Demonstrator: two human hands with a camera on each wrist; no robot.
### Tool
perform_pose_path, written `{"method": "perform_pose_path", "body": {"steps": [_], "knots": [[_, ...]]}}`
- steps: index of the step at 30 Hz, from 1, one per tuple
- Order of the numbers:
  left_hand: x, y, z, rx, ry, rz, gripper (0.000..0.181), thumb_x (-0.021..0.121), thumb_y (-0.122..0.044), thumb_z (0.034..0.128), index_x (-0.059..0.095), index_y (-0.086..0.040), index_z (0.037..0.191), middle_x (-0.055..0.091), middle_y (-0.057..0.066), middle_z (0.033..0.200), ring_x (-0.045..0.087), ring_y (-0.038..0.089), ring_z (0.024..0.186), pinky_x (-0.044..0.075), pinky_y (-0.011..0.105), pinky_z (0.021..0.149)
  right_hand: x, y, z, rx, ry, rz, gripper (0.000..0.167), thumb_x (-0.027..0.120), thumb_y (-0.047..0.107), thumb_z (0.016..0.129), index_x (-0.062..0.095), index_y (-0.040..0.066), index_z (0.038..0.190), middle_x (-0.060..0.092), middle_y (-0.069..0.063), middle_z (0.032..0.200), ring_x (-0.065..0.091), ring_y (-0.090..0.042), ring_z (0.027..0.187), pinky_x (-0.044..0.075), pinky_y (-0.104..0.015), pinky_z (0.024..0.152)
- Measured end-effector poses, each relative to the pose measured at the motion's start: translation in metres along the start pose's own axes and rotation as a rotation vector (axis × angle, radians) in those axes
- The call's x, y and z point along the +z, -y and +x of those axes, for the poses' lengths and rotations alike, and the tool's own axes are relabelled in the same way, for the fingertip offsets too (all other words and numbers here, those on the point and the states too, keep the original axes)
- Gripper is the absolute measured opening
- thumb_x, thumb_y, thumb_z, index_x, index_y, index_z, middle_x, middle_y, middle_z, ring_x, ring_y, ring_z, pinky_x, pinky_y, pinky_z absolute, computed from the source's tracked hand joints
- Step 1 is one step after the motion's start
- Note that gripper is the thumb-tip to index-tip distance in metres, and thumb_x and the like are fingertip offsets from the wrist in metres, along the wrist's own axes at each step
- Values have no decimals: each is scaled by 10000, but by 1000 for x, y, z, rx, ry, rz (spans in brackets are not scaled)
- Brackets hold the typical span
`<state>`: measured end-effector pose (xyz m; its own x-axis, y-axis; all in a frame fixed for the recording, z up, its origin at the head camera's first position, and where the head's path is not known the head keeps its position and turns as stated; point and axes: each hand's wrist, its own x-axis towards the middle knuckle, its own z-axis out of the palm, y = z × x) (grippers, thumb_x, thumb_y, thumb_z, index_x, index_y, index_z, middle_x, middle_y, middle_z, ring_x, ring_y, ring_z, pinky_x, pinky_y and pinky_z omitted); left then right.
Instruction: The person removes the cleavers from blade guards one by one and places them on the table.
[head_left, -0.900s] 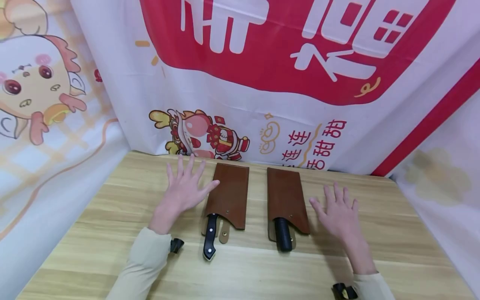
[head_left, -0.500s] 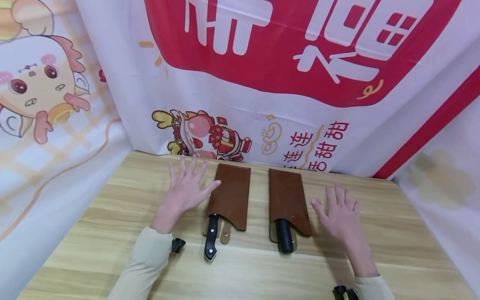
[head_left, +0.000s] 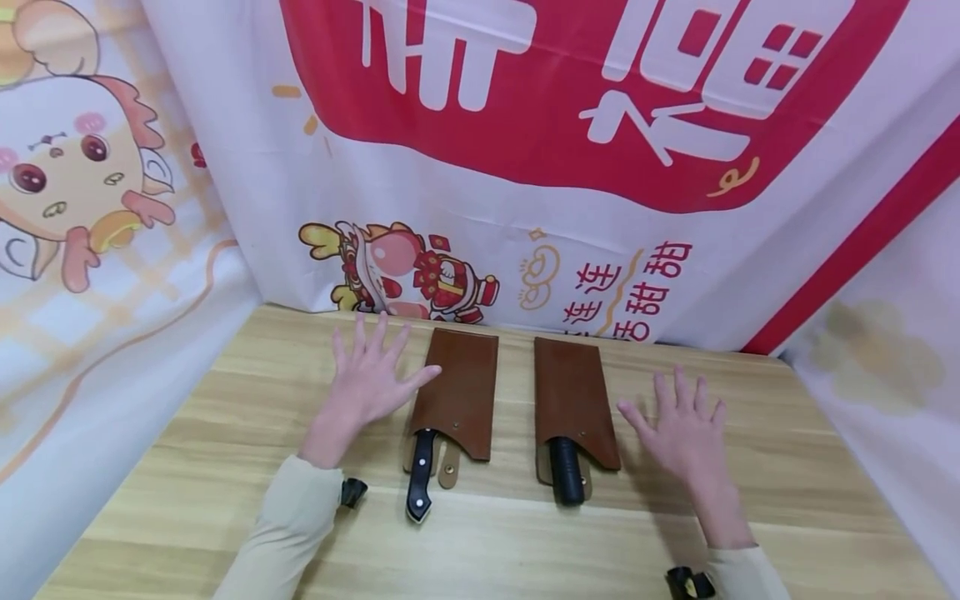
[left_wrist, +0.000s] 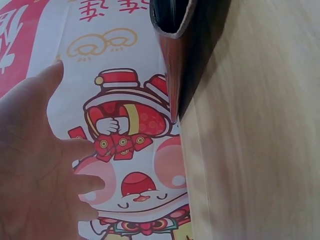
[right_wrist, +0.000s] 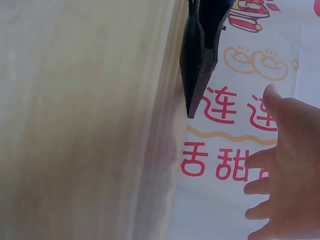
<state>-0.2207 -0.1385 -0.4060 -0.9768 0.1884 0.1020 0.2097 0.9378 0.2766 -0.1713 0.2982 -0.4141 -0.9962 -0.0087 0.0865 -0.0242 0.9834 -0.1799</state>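
Two brown leather sheaths lie side by side on the wooden table. From the left sheath (head_left: 459,383) sticks a black riveted knife handle (head_left: 420,477) toward the near side. A rounder black ribbed handle (head_left: 566,471) comes out of the right sheath (head_left: 573,392). My left hand (head_left: 367,379) hovers with fingers spread at the left sheath's left side, its thumb overlapping the sheath's edge in the head view. To the right of the right sheath, my right hand (head_left: 684,437) is held up with fingers spread. Neither hand holds anything. Both blades are hidden inside the sheaths.
A white cloth (head_left: 487,200) with red print hangs along the table's back edge. More printed cloth (head_left: 82,275) covers the left side, and a pale cloth (head_left: 885,333) stands on the right. The wooden table top (head_left: 480,550) extends toward the near side.
My right hand's fingers have shifted slightly to the right. The left hand stays in nearly the same place, and both sheaths lie as before. The head view sways a little.
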Motion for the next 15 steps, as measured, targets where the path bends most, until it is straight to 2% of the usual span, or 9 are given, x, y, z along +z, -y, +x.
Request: {"method": "perform_pose_path", "body": {"steps": [3,6,9,11,15], "knots": [[1,0,1,-25,-10,-46,937,287,-789,986,242,-133,1653,63,227,1707,-64,531,1529,-98,756,1152,-4,1,1,2,10,1,970,355,734,1013,261,-31,1601,160,-372,1629,129,-647,1451,88,-827,1107],[1,-2,0,-56,-20,-146,846,331,-681,1044,279,-76,1633,195,278,1670,116,565,1510,54,756,1175,-8,7,-1,-1,13,2,920,382,687,1035,277,-38,1592,309,-411,1547,327,-650,1362,280,-806,1058],[2,-4,0,-84,-26,-239,747,421,-536,1082,325,-5,1598,313,321,1606,279,565,1458,225,717,1169,-13,17,-4,-24,-22,16,810,465,583,1060,367,-65,1537,455,-430,1421,479,-627,1241,430,-759,961],[4,-6,0,-93,-34,-264,710,476,-475,1081,366,28,1568,357,329,1578,335,544,1437,282,682,1166,-17,24,-7,-42,-54,26,730,532,500,1062,429,-86,1486,499,-432,1368,519,-612,1202,470,-736,926],[6,-9,2,-100,-33,-278,659,512,-415,1077,409,48,1534,371,338,1562,360,535,1423,310,665,1161,-21,33,-11,-70,-116,34,633,596,409,1049,503,-105,1407,547,-422,1309,559,-588,1163,495,-722,894]]}}
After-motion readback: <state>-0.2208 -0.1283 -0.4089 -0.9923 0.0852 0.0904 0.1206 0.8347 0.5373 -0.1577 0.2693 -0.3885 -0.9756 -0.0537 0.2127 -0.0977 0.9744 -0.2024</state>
